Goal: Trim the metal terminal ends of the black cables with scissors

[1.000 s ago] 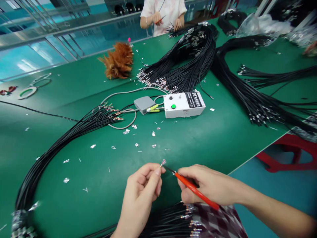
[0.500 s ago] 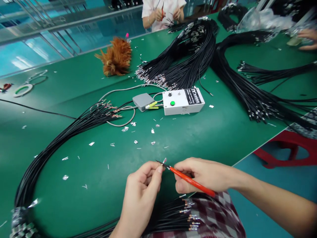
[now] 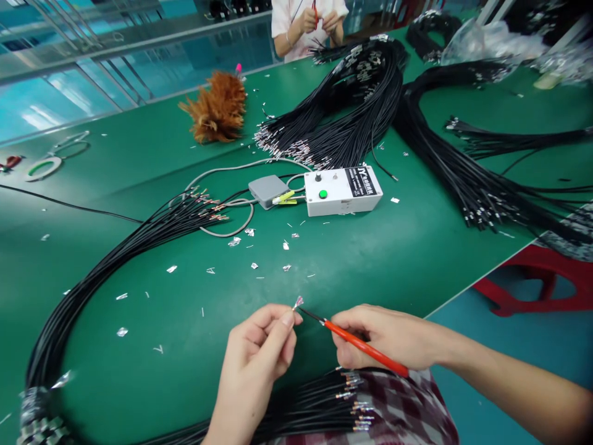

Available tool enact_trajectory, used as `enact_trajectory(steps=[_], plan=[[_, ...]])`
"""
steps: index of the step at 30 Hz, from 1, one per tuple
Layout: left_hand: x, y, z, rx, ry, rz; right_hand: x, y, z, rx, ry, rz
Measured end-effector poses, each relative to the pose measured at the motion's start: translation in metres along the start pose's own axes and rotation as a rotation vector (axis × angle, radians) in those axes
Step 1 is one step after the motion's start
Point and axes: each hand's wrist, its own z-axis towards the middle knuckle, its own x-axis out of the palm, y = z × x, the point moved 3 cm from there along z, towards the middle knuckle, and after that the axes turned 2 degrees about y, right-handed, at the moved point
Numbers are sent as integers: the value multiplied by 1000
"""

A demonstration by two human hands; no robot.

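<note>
My left hand (image 3: 262, 352) pinches the stripped end of a thin cable, where a tuft of shiny foil and fine wires (image 3: 299, 301) sticks up from the fingertips. Closed around red-handled pliers (image 3: 364, 347), my right hand (image 3: 384, 337) points their thin dark jaws at that end; the tips sit just beside the left fingertips, apart from the tuft. Below both hands, a bundle of black cables (image 3: 315, 405) with bared copper ends lies across a checked cloth on the lap. How the pinched cable runs is hidden by my left hand.
A white box with a green button (image 3: 343, 193) and a grey pedal-like block (image 3: 269, 190) stand mid-table. Black cable bundles (image 3: 343, 111) lie behind, another (image 3: 106, 253) curves at left. Foil scraps (image 3: 172, 269) dot the green table. A brown feather duster (image 3: 217, 108) and a co-worker's hands (image 3: 319, 20) are beyond.
The pliers' tips have drawn back right from the cable end, with my right hand moving slightly right. My left hand has shifted a little left, and the foil tuft now looks spread.
</note>
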Motion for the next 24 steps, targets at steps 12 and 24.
enact_trajectory(steps=[12,24], plan=[[5,-6,-2,-71,15,-63,-3,10,5,-34,23,20],[5,-1,4,-147,127,-171,-4,18,7,-16,-99,-216]])
